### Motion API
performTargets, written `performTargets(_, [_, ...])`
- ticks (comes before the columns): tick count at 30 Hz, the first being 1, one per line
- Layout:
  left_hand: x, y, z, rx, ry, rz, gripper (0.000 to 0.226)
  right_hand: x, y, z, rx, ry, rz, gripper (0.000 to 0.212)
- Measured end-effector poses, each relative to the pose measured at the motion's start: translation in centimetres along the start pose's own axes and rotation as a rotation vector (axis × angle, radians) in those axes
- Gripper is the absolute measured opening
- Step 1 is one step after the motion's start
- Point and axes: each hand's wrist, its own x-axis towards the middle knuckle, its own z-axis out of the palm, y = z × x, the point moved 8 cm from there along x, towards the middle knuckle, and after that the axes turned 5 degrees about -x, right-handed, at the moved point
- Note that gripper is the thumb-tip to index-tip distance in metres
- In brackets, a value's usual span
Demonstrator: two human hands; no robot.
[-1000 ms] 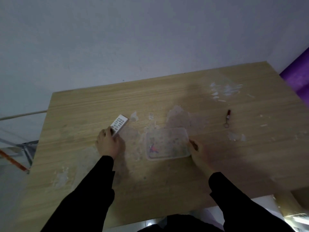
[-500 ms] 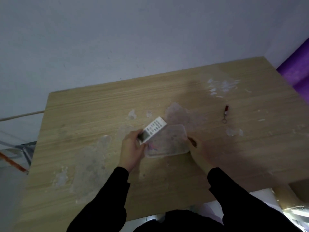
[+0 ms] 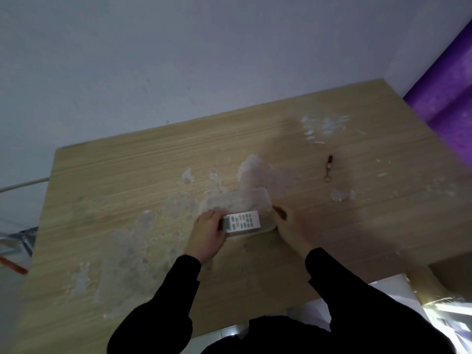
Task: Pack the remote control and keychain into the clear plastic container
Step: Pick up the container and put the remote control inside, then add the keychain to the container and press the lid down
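Note:
A white remote control point(image 3: 242, 221) lies crosswise over the near part of the clear plastic container point(image 3: 251, 200) in the middle of the wooden table. My left hand point(image 3: 208, 233) grips the remote's left end. The container's right edge is held by my right hand point(image 3: 291, 226). Whether the remote rests on the container's floor or hangs just above it, I cannot tell. A small red keychain point(image 3: 329, 167) with a metal ring lies alone on the table, far right of the container.
The wooden table point(image 3: 127, 200) has several whitish scuffed patches. A grey wall runs behind its far edge. A purple surface point(image 3: 449, 80) stands at the right. White items point(image 3: 447, 310) sit beyond the near right corner.
My left hand lifted the remote from the table's left side, carried it right and lowered it flat over the container. My right hand stayed on the container's right edge.

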Motion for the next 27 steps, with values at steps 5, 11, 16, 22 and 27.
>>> performTargets(5, [-0.9, 0.1, 0.7, -0.006, 0.093, -0.009, 0.034, 1.6, -1.4, -2.6, -0.083, 0.074, -0.039, 0.022])
performTargets(11, [-1.6, 0.5, 1.1, 0.047, 0.149, 0.004, 0.035, 5.7, -1.9, -13.1, -0.19, 0.476, 0.013, 0.025])
performTargets(16, [-1.8, 0.4, 1.5, 0.057, 0.167, -0.03, 0.045, 8.2, -0.6, -16.9, -0.259, 0.572, 0.178, 0.039])
performTargets(22, [-1.7, 0.0, 1.7, 0.07, 0.193, -0.052, 0.04, 10.3, -1.1, -17.1, -0.509, 0.406, 0.197, 0.037])
performTargets(27, [-1.3, -0.3, 1.2, 0.052, 0.224, -0.075, 0.037, 10.3, -1.8, -16.0, -0.57, 0.3, 0.127, 0.032])
